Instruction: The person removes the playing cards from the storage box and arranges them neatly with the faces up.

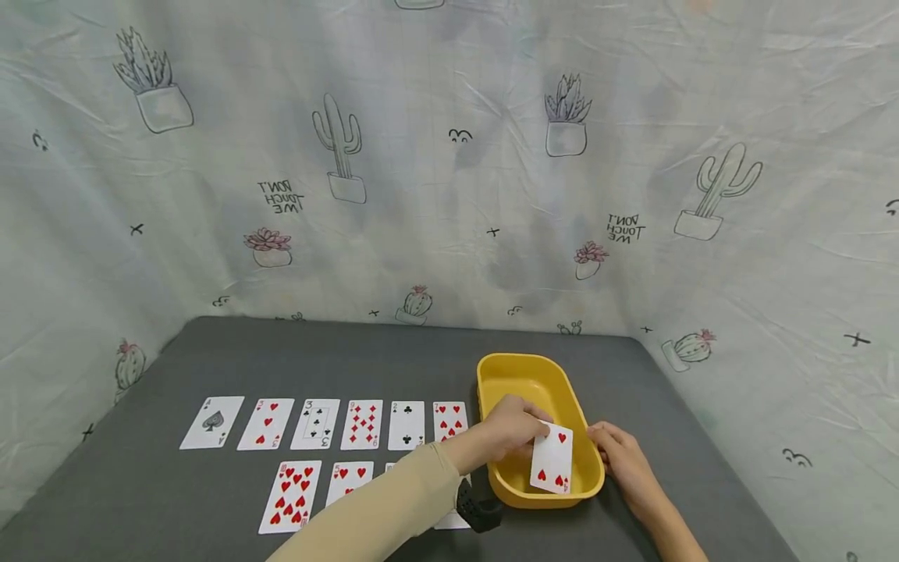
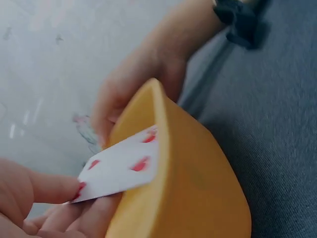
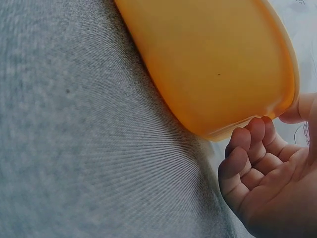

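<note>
My left hand [image 1: 516, 425] pinches a white playing card with red hearts [image 1: 551, 460] between thumb and fingers. It looks like a four of hearts, tilted over the inside of a yellow plastic tub [image 1: 530, 361]. In the left wrist view the thumb [image 2: 54, 188] lies on the card's face, and part of the card [image 2: 116, 166] passes behind the tub's rim. My right hand [image 1: 625, 460] grips the tub's right side. The right wrist view shows its curled fingers [image 3: 240, 141] against the outer wall, with the thumb [image 3: 297, 111] at the rim.
Left of the tub, face-up cards lie in two rows on the grey tabletop [image 1: 133, 484], from an ace of spades [image 1: 212, 422] to a seven of hearts [image 1: 449, 420]. A ten of hearts [image 1: 290, 496] begins the nearer row, which my left sleeve [image 1: 400, 507] partly covers. Printed cloth [image 1: 435, 195] hangs behind.
</note>
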The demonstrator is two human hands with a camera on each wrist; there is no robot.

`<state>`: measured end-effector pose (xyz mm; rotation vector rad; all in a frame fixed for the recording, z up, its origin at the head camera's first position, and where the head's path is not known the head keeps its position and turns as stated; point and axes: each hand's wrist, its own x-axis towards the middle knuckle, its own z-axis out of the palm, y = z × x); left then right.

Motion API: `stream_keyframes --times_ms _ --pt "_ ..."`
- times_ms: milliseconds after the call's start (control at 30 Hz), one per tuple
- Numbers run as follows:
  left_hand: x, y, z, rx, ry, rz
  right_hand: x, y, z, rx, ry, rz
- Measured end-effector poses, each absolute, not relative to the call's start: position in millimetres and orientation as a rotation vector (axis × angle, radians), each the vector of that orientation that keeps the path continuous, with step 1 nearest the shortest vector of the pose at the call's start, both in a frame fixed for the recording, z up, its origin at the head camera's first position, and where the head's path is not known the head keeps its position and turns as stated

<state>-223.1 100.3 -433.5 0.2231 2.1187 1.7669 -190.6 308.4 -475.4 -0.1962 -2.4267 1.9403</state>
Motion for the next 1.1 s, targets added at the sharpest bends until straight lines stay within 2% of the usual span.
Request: stream_keyframes --times_ms 233,500,1100 --pt "-224.1 60.3 -420.4 0.291 2.050 1.969 -192.6 306.7 -477.0 -0.170 -2.432 1.940" --pt "-210.5 -31.0 -404.1 0.296 2.101 2.063 -189.3 305.8 -475.1 -0.157 -2.431 1.953" --pt "-157.7 -243.4 -438.2 -0.207 2.241 1.951 -185.5 307.8 -477.4 -0.156 -2.415 1.963"
